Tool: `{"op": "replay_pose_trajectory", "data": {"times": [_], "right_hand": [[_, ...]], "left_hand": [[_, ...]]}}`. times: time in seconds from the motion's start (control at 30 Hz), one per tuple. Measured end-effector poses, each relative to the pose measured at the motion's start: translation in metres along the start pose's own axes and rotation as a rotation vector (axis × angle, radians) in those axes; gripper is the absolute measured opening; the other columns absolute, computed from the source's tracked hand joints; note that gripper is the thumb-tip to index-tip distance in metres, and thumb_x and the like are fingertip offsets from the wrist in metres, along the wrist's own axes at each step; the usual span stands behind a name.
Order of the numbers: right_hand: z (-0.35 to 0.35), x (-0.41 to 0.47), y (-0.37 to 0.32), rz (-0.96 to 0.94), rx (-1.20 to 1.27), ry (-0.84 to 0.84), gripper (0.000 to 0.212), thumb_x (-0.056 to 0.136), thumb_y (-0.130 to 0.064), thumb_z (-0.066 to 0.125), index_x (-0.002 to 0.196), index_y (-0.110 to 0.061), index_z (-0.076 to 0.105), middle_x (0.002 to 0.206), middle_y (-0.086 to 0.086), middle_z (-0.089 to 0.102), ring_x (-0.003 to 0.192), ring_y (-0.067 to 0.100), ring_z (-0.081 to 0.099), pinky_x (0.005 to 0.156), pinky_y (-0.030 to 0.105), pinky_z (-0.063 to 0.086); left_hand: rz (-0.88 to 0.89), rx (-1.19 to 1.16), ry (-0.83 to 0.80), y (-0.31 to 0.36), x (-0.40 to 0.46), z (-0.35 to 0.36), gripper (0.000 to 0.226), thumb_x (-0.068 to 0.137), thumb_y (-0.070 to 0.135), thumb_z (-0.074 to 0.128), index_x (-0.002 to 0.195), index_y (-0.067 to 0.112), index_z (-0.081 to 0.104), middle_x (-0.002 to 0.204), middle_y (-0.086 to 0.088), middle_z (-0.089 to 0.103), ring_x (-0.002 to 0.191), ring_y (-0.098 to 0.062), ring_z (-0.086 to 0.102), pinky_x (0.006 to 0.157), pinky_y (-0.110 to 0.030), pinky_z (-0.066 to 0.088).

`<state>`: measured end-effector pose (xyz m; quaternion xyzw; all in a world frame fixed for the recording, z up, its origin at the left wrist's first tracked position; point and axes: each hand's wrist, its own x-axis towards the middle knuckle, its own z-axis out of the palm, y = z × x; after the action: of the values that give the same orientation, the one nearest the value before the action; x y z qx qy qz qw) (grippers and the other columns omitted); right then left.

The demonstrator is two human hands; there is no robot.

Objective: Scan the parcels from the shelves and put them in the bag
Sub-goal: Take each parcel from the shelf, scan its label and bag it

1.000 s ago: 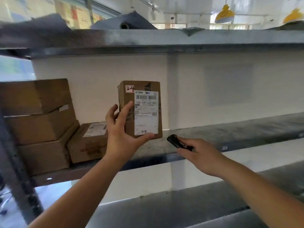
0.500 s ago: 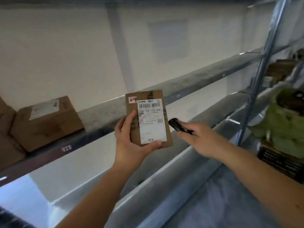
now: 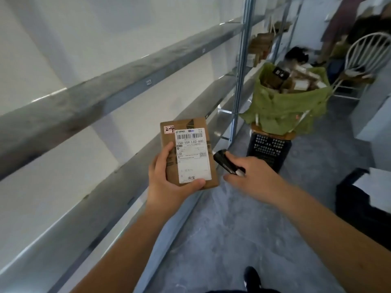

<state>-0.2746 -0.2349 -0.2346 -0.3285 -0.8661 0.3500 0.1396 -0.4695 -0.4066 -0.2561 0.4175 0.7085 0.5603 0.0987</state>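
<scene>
So the left hand (image 3: 169, 180) still gripped the parcel (image 3: 189, 152), label up, and the right (image 3: 257, 176) stayed clamped on the scanner (image 3: 224, 163) beside it. The view had swung off the shelf (image 3: 88, 96) toward the bag (image 3: 289, 108) ahead, so dropping it in looked next.

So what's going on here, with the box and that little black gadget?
A person is sorting parcels. Their left hand holds a small cardboard parcel, label facing up, and their right hand grips a black handheld scanner just beside it. Ahead, a green bag already full of parcels sits on a black crate.
</scene>
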Motion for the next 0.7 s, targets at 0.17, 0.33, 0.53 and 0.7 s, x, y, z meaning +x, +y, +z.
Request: {"op": "replay_pose_trajectory", "data": {"times": [0.17,0.33,0.53,0.7], "right_hand": [[-0.026,-0.016,0.051,0.135,0.026,0.056,0.065,0.093,-0.041,0.071,0.152,-0.043,0.046,0.097,-0.028,0.057,0.084,-0.023,0.055,0.06,0.004,0.043],[-0.064,-0.016,0.106,0.286,-0.02,0.09,0.063,0.095,-0.049,0.066,0.153,-0.048,0.042,0.116,-0.004,0.066,0.087,0.006,0.063,0.072,0.027,0.057],[-0.13,0.007,0.178,0.368,-0.014,0.164,0.067,0.098,-0.05,0.062,0.158,-0.043,0.033,0.123,0.0,0.064,0.097,0.014,0.062,0.078,0.027,0.054],[-0.195,0.044,0.241,0.37,-0.028,0.15,0.069,0.098,-0.052,0.062,0.159,-0.043,0.031,0.111,-0.006,0.065,0.085,0.005,0.061,0.063,0.017,0.045]], "left_hand": [[-0.019,-0.055,-0.11,-0.004,0.012,0.063,0.118,0.045,0.065,0.098,0.143,0.07,0.033,0.152,0.01,0.044,0.137,-0.006,0.048,0.11,-0.041,0.051],[-0.014,-0.092,-0.206,-0.005,0.042,0.145,0.119,0.045,0.069,0.099,0.146,0.067,0.036,0.15,0.012,0.047,0.133,-0.003,0.053,0.107,-0.044,0.054],[0.005,-0.164,-0.283,0.015,0.097,0.255,0.123,0.046,0.063,0.102,0.151,0.059,0.037,0.155,0.005,0.047,0.139,-0.016,0.051,0.109,-0.051,0.052],[0.044,-0.181,-0.298,0.035,0.144,0.334,0.121,0.048,0.061,0.102,0.152,0.053,0.039,0.152,0.006,0.051,0.14,-0.016,0.051,0.112,-0.051,0.049]]}}
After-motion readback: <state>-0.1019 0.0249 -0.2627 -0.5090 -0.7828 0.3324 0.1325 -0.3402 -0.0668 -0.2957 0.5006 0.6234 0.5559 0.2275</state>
